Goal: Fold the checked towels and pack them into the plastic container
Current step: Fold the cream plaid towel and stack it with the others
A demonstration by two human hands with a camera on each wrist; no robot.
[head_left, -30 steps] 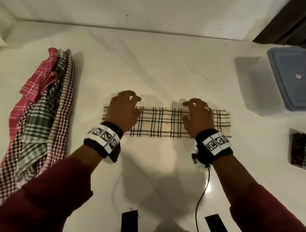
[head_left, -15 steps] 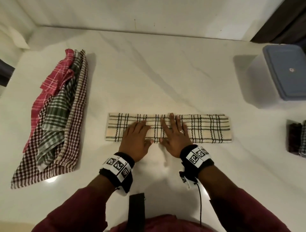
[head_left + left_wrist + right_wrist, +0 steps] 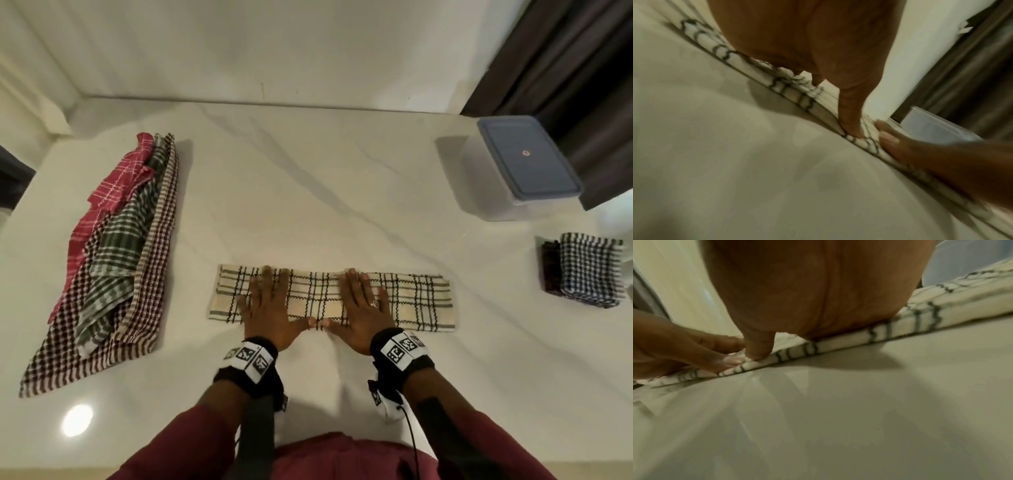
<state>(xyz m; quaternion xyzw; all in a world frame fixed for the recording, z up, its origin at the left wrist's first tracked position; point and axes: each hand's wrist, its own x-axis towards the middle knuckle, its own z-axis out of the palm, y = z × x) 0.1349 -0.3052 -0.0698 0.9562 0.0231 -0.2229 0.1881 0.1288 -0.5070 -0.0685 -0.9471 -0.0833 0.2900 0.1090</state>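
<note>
A cream towel with black checks [image 3: 418,301] lies folded into a long strip on the white table [image 3: 308,212]. My left hand [image 3: 270,305] lies flat on its left half, fingers straight. My right hand [image 3: 363,305] presses flat on the middle, a ring on one finger. The thumbs nearly meet at the strip's near edge, as the left wrist view of the towel [image 3: 791,92] and the right wrist view of the towel [image 3: 920,316] both show. The plastic container [image 3: 524,168] with a blue lid on stands at the back right.
A heap of unfolded checked towels [image 3: 113,267], red, green and brown, lies at the left. Folded towels [image 3: 589,274] are stacked at the right edge, near the container. A dark curtain [image 3: 565,58] hangs behind the container. A wall bounds the table's far side.
Both hands went from curled at the strip's far edge to lying flat on it. In the last half second they slid apart along the towel.
</note>
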